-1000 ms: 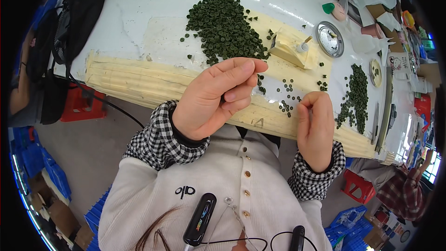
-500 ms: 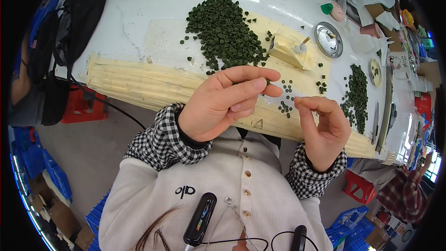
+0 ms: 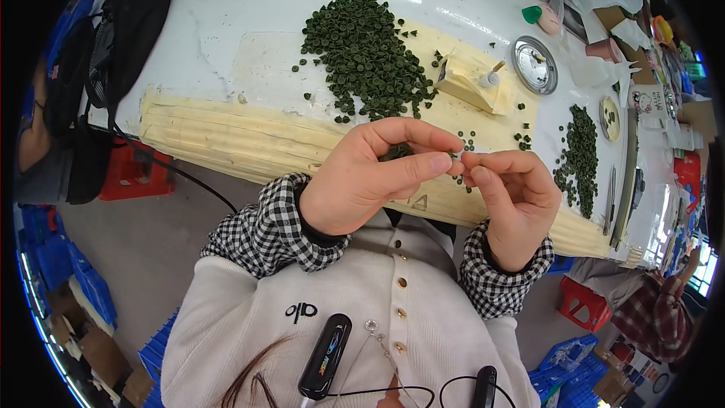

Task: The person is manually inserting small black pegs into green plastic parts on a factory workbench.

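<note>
My left hand [image 3: 362, 177] is closed in a pinch, thumb against forefinger, with a small dark green round button-like piece [image 3: 452, 155] at the tips. More dark green pieces [image 3: 396, 152] show between its thumb and forefinger; whether they lie in the palm or on the table I cannot tell. Against these fingertips comes my right hand [image 3: 521, 208], its thumb and forefinger also pinched; what they hold, if anything, is too small to make out. Both hands hover over the table's near edge. Beyond them spreads a large heap of the same green pieces [image 3: 366, 57].
A yellow taped block with a white peg [image 3: 472, 85] stands past my hands, beside a round metal dish [image 3: 534, 65]. Another green heap [image 3: 580, 155] and tweezers [image 3: 610, 200] lie at right. A black bag [image 3: 140, 30] is at left. Red stools [image 3: 136, 174] stand below the table.
My right hand has moved left until its fingertips meet those of my left hand. The left hand has shifted slightly right and down, covering some loose pieces on the table.
</note>
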### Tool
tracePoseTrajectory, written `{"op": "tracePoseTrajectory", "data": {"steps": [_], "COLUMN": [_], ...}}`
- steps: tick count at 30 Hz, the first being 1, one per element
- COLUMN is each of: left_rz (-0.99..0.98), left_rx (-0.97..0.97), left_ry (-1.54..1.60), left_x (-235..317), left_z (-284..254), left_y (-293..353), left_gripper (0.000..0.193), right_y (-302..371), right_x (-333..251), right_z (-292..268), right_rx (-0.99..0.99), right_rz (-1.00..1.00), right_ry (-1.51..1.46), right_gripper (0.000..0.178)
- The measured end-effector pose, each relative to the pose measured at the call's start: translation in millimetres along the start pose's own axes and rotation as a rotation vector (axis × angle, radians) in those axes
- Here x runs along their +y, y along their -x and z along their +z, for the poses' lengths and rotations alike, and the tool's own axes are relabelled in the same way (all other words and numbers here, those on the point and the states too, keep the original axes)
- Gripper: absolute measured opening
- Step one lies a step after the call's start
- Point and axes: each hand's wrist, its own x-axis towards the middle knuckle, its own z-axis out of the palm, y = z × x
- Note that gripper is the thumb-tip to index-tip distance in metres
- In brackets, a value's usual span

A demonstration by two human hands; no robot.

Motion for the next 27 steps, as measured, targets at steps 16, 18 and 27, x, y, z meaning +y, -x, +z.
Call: {"op": "tracePoseTrajectory", "data": {"steps": [16, 18, 27], "left_rz": [0.135, 0.058, -0.025], "left_rx": [0.087, 0.099, -0.025], "left_ry": [-0.132, -0.036, 0.042], "left_x": [-4.7, -0.8, -2.4], "left_z": [2.3, 3.3, 0.0], "left_y": [0.1, 2.2, 2.0], "left_gripper": [0.011, 0.010, 0.008], "right_y": [-4.0, -3.2, -2.7], "right_x": [12.1, 10.1, 10.5], "right_z": [17.4, 19.5, 9.6], "right_rx": [0.041, 0.039, -0.054], "right_rz": [-0.383, -0.453, -0.415], "right_ry": [0.314, 0.397, 0.247], "right_gripper": [0.019, 0.020, 0.021]}}
